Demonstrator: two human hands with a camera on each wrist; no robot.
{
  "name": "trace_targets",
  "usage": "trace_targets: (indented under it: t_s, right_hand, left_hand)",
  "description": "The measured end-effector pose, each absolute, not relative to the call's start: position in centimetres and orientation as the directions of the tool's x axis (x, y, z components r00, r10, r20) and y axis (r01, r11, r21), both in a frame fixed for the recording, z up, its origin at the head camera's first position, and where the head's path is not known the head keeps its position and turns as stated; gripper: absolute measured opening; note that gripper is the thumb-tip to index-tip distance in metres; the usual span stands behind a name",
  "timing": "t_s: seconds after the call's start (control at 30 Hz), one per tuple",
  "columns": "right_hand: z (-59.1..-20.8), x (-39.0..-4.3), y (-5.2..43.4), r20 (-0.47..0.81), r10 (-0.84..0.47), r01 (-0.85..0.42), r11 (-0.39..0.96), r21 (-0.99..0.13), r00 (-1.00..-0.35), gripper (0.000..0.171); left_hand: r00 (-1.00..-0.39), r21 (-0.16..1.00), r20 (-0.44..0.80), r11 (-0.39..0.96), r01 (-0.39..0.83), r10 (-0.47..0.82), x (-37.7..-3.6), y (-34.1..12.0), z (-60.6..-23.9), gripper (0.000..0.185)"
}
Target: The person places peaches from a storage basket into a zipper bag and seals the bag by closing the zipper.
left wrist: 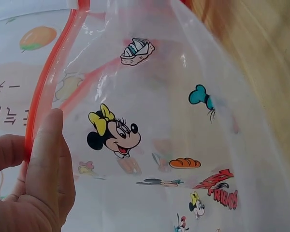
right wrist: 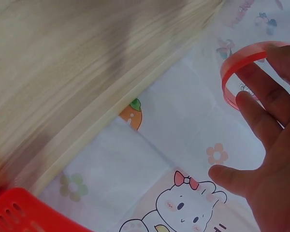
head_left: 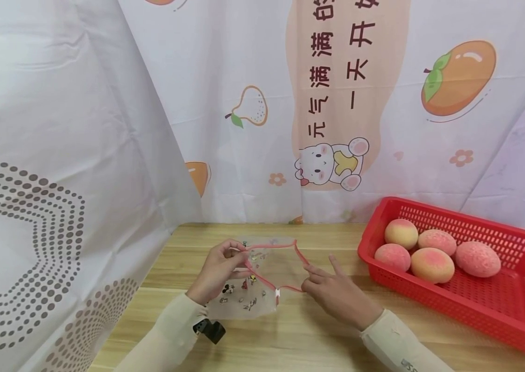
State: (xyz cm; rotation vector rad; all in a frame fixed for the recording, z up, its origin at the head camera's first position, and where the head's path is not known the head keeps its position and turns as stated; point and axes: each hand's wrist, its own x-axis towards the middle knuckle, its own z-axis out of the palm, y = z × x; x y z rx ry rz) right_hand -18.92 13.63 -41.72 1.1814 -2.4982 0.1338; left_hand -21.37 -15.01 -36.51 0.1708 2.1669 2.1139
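Observation:
Between the two hands, a clear zip bag (head_left: 249, 302) with cartoon prints is spread at its mouth, which has a red zip edge and a white slider (head_left: 277, 293). My left hand (head_left: 219, 269) pinches the red edge on the left side. In the left wrist view the bag (left wrist: 154, 116) fills most of the picture, and the left hand's fingers (left wrist: 47, 159) overlap the red edge. On the opposite side my right hand (head_left: 339, 295) holds the edge between thumb and finger. The right wrist view shows the red edge (right wrist: 241, 57) bowed into a loop, with the little finger stretched away.
A red plastic basket (head_left: 448, 306) stands on the wooden table (head_left: 188, 237) to the right, with several peaches (head_left: 431, 265) at its left end. A printed curtain (head_left: 244, 51) hangs behind the table. A black device (head_left: 210, 330) is strapped at the left wrist.

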Motion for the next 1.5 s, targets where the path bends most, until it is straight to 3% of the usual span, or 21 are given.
trace_targets:
  t_s: [0.37,1.13,1.37,1.5]
  right_hand:
    - [-41.6,-19.1,14.1,0.447,-0.702,-0.771,0.636,0.041,-0.555,0.030]
    - [-40.4,-18.9,15.6,0.411,-0.707,-0.764,0.644,0.038,-0.575,0.038]
    - [-39.5,-19.1,16.4,0.464,-0.699,-0.754,0.650,0.096,-0.543,0.042]
    - [-39.2,-19.1,17.1,0.471,-0.680,-0.728,0.677,0.108,-0.562,0.049]
  left_hand:
    - [-0.987,1.000,-0.022,0.018,-0.019,0.157,-21.8,-15.0,-36.7,0.011]
    - [-0.985,0.999,-0.029,0.043,-0.022,0.170,-21.8,-15.2,-37.0,0.010]
    - [-0.984,0.999,-0.020,0.032,-0.015,0.177,-21.9,-15.3,-37.2,0.013]
    - [-0.984,0.999,-0.018,0.030,-0.013,0.174,-21.8,-15.4,-37.2,0.013]
